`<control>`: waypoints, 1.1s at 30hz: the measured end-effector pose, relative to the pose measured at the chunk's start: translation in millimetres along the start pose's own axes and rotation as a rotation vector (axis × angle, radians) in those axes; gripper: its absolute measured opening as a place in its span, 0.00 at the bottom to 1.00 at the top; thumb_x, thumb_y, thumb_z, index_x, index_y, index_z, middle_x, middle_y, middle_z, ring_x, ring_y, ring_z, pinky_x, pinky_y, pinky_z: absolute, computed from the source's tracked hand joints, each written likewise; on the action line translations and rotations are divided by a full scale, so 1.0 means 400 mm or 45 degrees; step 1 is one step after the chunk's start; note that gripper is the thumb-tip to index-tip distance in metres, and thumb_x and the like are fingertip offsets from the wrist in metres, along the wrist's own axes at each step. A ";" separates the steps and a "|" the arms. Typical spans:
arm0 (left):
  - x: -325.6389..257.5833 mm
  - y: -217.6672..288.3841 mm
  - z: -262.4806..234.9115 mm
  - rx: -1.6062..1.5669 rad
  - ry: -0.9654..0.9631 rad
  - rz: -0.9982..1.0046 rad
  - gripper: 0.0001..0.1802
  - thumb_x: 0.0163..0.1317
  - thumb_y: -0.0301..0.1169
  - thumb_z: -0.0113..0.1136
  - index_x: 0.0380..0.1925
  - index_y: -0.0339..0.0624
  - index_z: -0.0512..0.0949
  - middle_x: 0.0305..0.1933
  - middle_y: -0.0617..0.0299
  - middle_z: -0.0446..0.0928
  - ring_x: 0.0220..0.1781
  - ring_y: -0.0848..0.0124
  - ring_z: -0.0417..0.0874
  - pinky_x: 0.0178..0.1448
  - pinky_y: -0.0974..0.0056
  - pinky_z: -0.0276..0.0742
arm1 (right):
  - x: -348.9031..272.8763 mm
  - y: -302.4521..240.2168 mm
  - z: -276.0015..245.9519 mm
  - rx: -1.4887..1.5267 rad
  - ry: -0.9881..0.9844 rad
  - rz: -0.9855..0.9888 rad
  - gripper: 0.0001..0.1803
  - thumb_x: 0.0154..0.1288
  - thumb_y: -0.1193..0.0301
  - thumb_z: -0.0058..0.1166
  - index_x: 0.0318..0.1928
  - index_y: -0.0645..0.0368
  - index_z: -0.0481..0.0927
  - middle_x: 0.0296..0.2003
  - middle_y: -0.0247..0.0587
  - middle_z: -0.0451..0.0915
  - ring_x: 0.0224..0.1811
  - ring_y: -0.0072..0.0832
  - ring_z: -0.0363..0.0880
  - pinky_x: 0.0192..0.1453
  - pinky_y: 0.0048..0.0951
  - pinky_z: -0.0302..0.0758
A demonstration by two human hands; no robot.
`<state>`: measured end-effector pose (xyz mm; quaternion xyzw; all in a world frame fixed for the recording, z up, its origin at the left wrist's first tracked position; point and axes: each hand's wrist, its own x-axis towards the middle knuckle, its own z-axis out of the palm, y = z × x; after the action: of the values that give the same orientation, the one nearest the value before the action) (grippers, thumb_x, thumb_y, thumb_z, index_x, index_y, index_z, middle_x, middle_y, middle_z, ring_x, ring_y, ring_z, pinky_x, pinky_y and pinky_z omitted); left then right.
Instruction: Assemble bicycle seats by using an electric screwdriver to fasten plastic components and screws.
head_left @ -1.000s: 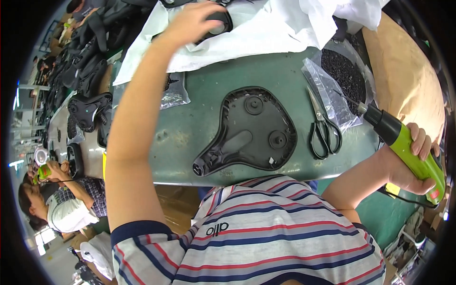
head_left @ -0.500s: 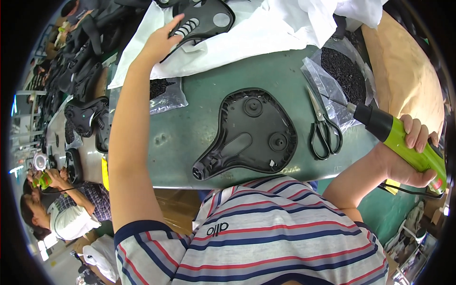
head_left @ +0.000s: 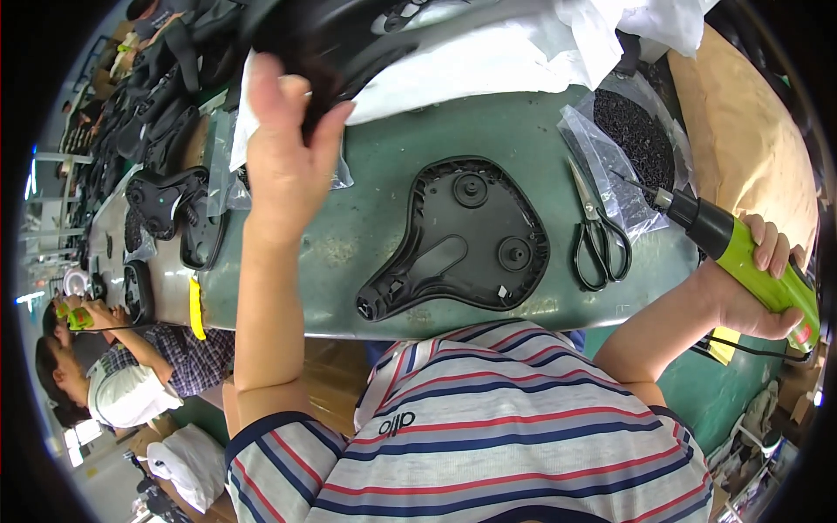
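Observation:
My left hand [head_left: 288, 161] is raised at the upper left, fingers and thumb closed on the narrow end of a black plastic saddle base [head_left: 349, 44], smeared by motion. Beneath that base spreads a white sheet [head_left: 471, 74]. Another black saddle base [head_left: 488, 231] lies on the green table in front of me, its hollow ribbed side up, wide part to the right. Off to the right, my right hand [head_left: 763, 270] is wrapped round a green and black electric screwdriver [head_left: 732, 244]. Its thin bit points up and left, near a plastic bag of small black screws [head_left: 632, 135].
Black-handled scissors [head_left: 597, 235] lie between the saddle base and the screw bag. A large brown paper sack [head_left: 741, 122] stands at the right. More black saddle parts [head_left: 161, 209] sit at the left, where another person [head_left: 131, 383] works with a green tool.
My left hand has drawn back toward me and turned, bringing a saddle base up off the white sheet. My right hand keeps the screwdriver in nearly the same place.

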<state>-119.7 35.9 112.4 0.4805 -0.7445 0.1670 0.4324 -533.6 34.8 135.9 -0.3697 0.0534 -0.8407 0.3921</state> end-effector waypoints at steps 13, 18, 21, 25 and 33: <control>-0.211 0.299 -0.059 -0.113 -0.955 -0.591 0.28 0.49 0.22 0.57 0.52 0.59 0.76 0.43 0.60 0.67 0.35 0.62 0.77 0.34 0.61 0.76 | 0.023 -0.014 -0.051 -0.042 0.108 -0.066 0.27 0.40 0.52 0.58 0.36 0.58 0.70 0.21 0.33 0.66 0.24 0.26 0.64 0.37 0.31 0.60; -0.197 0.315 -0.065 -0.278 -1.076 -0.645 0.30 0.51 0.26 0.61 0.57 0.56 0.70 0.46 0.57 0.66 0.42 0.59 0.75 0.41 0.58 0.75 | 0.012 0.008 -0.022 -0.015 0.063 0.014 0.27 0.42 0.51 0.57 0.36 0.60 0.72 0.21 0.33 0.66 0.23 0.26 0.63 0.37 0.31 0.60; -0.172 0.322 -0.079 -0.219 -1.171 -0.653 0.31 0.51 0.27 0.62 0.58 0.55 0.70 0.47 0.58 0.67 0.44 0.60 0.74 0.47 0.55 0.73 | 0.003 0.005 -0.017 -0.042 0.033 0.035 0.27 0.43 0.51 0.57 0.36 0.60 0.72 0.21 0.33 0.66 0.23 0.26 0.63 0.37 0.31 0.60; -0.161 0.329 -0.081 0.009 -1.223 -0.463 0.31 0.50 0.27 0.62 0.57 0.57 0.70 0.54 0.58 0.66 0.50 0.58 0.71 0.54 0.52 0.67 | -0.005 -0.003 -0.020 -0.106 0.053 -0.024 0.28 0.44 0.50 0.56 0.37 0.61 0.72 0.21 0.33 0.66 0.24 0.26 0.63 0.37 0.31 0.60; -0.287 0.306 -0.021 0.024 -0.913 -0.423 0.44 0.34 0.21 0.68 0.57 0.65 0.70 0.67 0.59 0.59 0.46 0.54 0.69 0.53 0.54 0.68 | -0.007 -0.002 -0.008 -0.104 0.031 0.000 0.27 0.44 0.49 0.57 0.37 0.59 0.72 0.21 0.32 0.66 0.22 0.26 0.62 0.37 0.31 0.60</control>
<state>-201.9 166.0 45.5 0.6262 -0.7588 -0.0770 0.1617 -534.9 36.6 132.3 -0.3751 0.0926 -0.8422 0.3761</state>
